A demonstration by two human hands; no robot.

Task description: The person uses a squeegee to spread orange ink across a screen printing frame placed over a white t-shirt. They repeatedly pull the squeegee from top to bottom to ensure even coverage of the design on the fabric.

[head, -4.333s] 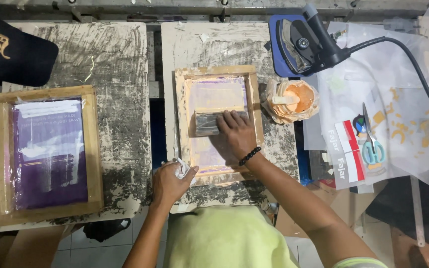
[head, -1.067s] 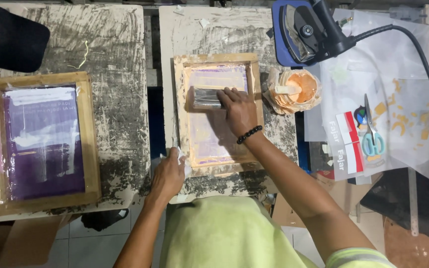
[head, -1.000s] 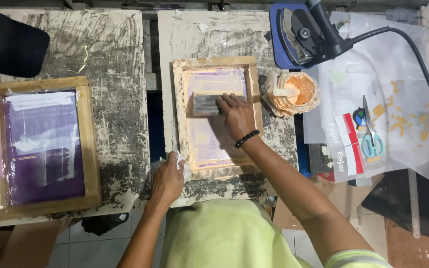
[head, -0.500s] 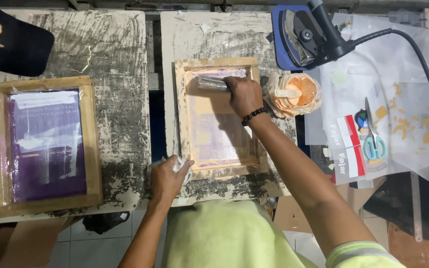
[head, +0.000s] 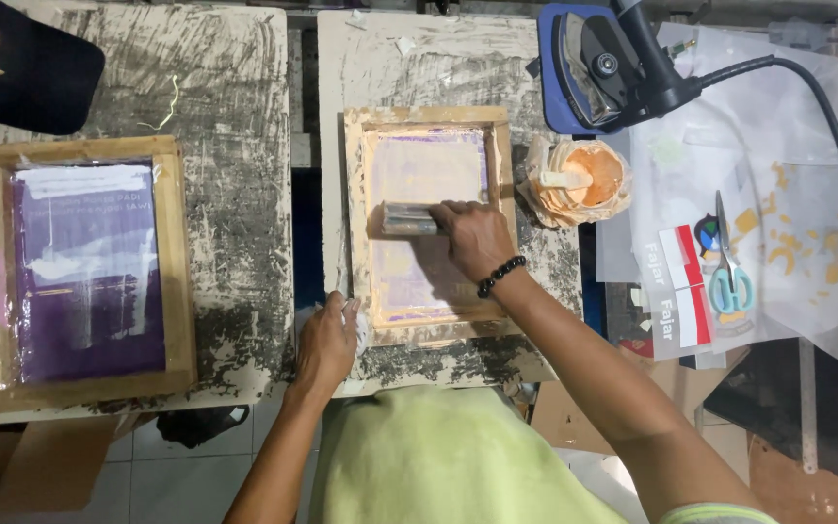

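Our right hand (head: 477, 238) grips the squeegee (head: 409, 219) on the screen (head: 427, 225); our left hand (head: 325, 342) pinches a rag (head: 353, 315) on the paint-crusted counter (head: 535, 281).

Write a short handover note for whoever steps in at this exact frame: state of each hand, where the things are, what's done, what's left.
Right hand: grip closed on the squeegee, pressed on the mesh about midway down the wooden screen frame.
Left hand: steadies the frame's near left corner, a white rag under the fingers.
Nearby: orange ink tub with a spatula in it, right of the frame; a second frame with a purple screen on the left board; scissors on the papers at right.
Done: squeegee sits mid-screen. Left: the nearer half of the mesh is not yet passed; the print underneath is hidden.
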